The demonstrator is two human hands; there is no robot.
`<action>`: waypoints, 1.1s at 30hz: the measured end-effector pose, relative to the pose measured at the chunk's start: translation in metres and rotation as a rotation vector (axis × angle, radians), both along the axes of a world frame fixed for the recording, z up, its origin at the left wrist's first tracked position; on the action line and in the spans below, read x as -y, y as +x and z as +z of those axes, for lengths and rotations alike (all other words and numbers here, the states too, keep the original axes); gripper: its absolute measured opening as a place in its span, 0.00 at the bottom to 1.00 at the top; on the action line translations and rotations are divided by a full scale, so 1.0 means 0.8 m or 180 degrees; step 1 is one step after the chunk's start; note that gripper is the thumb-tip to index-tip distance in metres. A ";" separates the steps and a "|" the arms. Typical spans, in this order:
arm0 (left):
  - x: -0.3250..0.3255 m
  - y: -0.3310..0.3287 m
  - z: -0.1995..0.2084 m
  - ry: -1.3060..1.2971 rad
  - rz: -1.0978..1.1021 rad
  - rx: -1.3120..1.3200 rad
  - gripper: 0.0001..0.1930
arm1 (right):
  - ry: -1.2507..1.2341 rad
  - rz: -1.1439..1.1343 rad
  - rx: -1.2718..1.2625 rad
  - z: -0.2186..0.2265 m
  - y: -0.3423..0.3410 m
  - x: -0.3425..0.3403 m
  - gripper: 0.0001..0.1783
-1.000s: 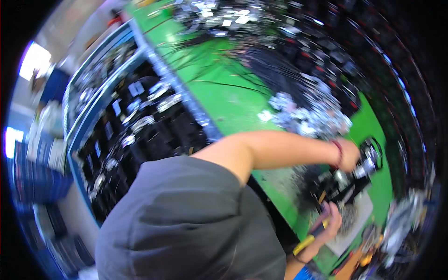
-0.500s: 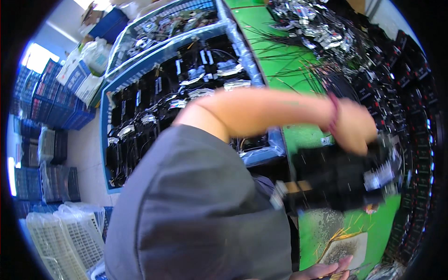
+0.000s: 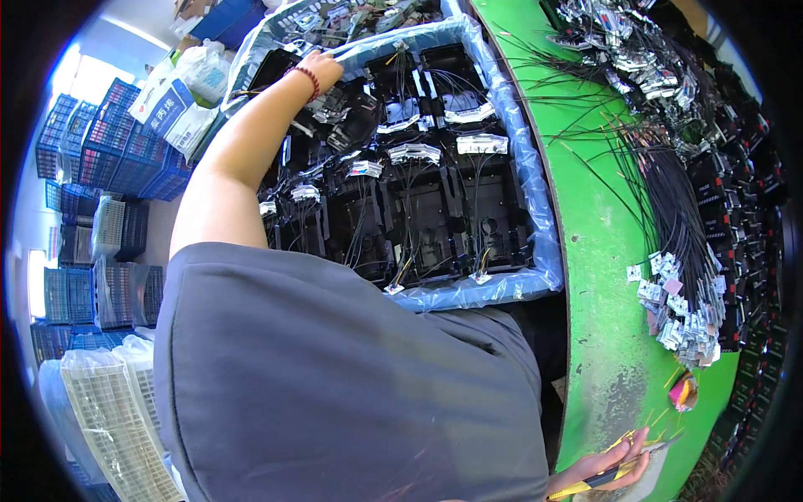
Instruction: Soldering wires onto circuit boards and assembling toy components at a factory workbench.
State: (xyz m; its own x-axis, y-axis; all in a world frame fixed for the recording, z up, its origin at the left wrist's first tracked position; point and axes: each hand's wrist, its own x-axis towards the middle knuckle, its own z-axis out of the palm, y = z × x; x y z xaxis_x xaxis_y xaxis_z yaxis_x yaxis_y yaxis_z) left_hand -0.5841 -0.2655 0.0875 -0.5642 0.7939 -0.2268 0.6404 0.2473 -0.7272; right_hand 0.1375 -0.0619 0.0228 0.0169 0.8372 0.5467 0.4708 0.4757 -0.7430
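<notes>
My left hand reaches to the far-left side of a large blue crate lined with clear plastic. Its fingers are curled at a tilted black plastic case, whose gripped edge is partly hidden by the hand. Several similar black cases with thin wires and silvery connector pieces stand in rows in the crate. At the lower right, my right hand is closed round a slim tool with a yellow-and-black handle and a pointed metal tip, above a pale pad.
A green bench runs along the right. On it lie a bundle of black wires with white-tagged ends, a silvery heap of connectors and a small pink-and-yellow roll. Stacked blue baskets and pale crates stand at the left.
My left arm has swung from over the bench to the crate's far-left side. The blurred black cases under that hand have left the bench. My right hand still holds the tool.
</notes>
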 end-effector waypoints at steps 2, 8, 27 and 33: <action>0.030 -0.033 -0.036 -0.0160 -0.0054 -0.0206 0.09 | 0.0002 0.0064 0.0066 0.001 -0.001 0.000 0.19; 0.025 -0.056 -0.038 -0.0338 -0.0700 -0.0044 0.09 | -0.0103 0.0062 0.0236 0.005 -0.004 0.005 0.18; 0.065 0.004 -0.167 0.3442 0.2186 0.0261 0.47 | -0.0279 0.0011 0.0406 0.000 -0.022 0.026 0.19; 0.070 0.001 -0.177 0.2641 0.3350 0.0411 0.30 | -0.0319 0.0325 0.0386 -0.012 -0.015 0.015 0.19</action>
